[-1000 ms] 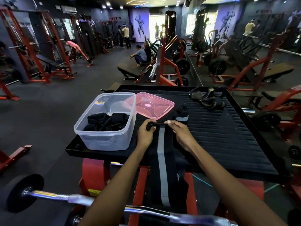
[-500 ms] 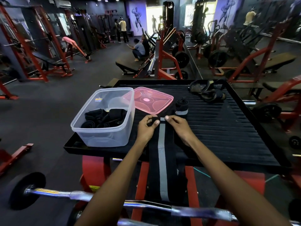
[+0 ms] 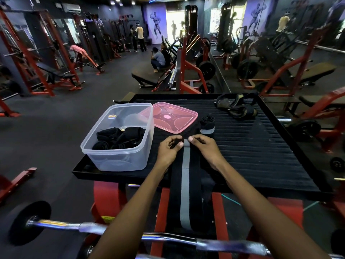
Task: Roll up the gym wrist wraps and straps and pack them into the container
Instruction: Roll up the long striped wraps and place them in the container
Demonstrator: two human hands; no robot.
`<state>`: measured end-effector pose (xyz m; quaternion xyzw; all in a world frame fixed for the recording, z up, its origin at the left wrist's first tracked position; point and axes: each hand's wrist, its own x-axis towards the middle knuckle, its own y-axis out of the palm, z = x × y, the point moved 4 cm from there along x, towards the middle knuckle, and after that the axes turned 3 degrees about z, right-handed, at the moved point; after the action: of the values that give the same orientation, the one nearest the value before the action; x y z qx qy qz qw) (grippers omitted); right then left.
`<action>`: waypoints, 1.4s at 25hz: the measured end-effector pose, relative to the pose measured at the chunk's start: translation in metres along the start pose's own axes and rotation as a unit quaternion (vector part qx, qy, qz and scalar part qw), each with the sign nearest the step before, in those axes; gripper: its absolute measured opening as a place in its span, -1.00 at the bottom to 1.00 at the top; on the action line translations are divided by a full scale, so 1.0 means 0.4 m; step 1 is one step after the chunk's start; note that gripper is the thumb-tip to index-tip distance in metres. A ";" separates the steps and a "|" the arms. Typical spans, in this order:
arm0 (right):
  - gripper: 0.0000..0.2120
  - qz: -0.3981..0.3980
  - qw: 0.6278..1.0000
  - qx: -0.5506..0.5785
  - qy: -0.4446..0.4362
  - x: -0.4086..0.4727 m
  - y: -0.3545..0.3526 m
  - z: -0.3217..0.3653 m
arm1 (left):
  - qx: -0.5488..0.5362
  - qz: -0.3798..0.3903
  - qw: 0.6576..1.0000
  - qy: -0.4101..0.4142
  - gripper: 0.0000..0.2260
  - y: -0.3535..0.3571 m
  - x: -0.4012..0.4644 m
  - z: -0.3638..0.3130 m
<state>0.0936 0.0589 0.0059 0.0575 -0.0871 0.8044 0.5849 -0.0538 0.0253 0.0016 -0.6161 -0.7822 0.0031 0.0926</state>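
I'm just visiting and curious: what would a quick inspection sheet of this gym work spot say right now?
Surface: black ribbed platform with a raised rim.
Job's things: long black wrap with grey stripe lies flat, its tail hanging over the near edge; clear container holds several black rolls; pink lid lies off, beside it; one rolled wrap stands by the lid; loose straps lie at the far right corner.
Clutter: nothing seen.
Grippers: left hand and right hand pinch the wrap's far end, starting the roll.
Cables: nothing seen.
Surroundings: barbell in front below; red machines; people in the background.
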 end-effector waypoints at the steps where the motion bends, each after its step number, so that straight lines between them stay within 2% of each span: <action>1: -0.91 -0.001 1.000 0.004 0.001 0.000 0.000 -0.002 | 0.006 0.007 1.000 0.005 -0.80 0.002 -0.001 -0.001; 7: -0.84 -0.008 1.000 0.002 -0.025 -0.001 -0.006 0.009 | -0.002 -0.003 0.998 -0.060 -0.86 0.001 -0.003 0.021; 13: -0.88 -0.020 0.999 0.023 0.015 0.000 -0.012 -0.013 | -0.025 0.005 1.000 -0.004 -0.80 -0.006 -0.011 -0.004; 18: -0.83 -0.021 1.000 0.004 -0.019 -0.003 -0.014 0.007 | -0.019 -0.006 1.000 0.012 -0.86 -0.005 -0.010 -0.005; 21: -0.85 -0.013 1.000 0.022 0.003 -0.006 -0.006 0.004 | 0.005 -0.013 0.999 0.031 -0.75 -0.014 -0.007 -0.005; 24: -0.85 -0.010 1.000 0.004 0.008 -0.003 -0.006 -0.005 | 0.003 0.010 1.000 0.026 -0.76 -0.006 -0.012 -0.009; 29: -0.80 0.017 0.999 -0.027 -0.026 -0.008 -0.001 0.012 | 0.011 -0.005 1.000 0.012 -0.83 -0.008 -0.006 0.000; 31: -0.87 0.014 1.000 -0.018 -0.012 -0.010 -0.001 0.010 | 0.006 -0.006 1.000 0.024 -0.79 -0.010 -0.006 -0.002; 35: -0.84 0.011 1.000 -0.002 0.029 -0.008 -0.004 -0.006 | -0.007 -0.010 0.999 0.038 -0.75 -0.009 -0.009 -0.009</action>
<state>0.0961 0.0568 0.0032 0.0316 -0.0724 0.8121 0.5782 -0.0559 0.0206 0.0052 -0.6083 -0.7844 -0.0272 0.1182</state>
